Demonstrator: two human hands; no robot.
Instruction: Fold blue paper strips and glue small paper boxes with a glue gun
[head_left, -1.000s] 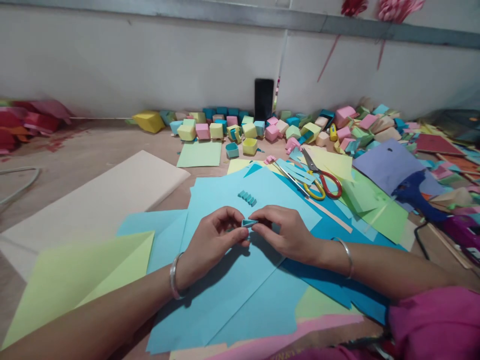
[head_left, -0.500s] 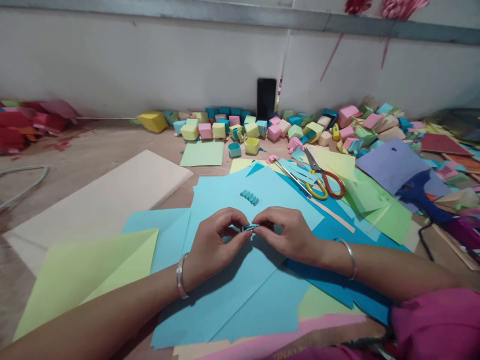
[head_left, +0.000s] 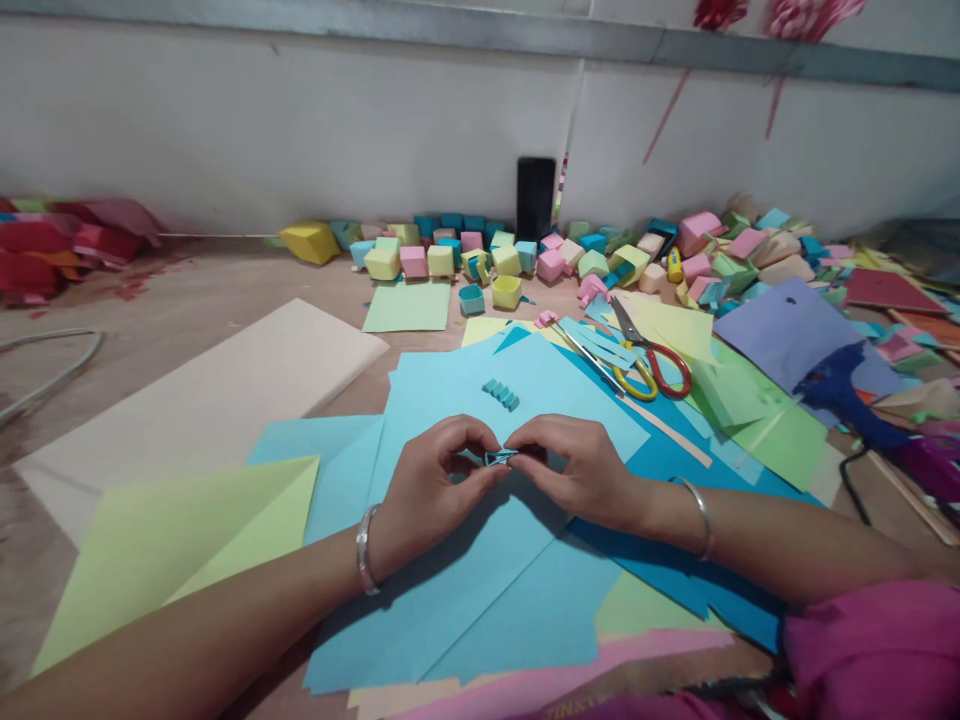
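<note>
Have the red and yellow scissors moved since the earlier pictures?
No. The scissors lie at the same spot relative to the upright black phone; only the view shifted slightly.

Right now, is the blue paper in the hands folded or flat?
Folded: the blue paper piece is a small creased wedge pinched between left hand and right hand.

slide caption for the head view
Left hand and right hand pinch a small folded blue paper strip over light blue paper sheets.
</note>
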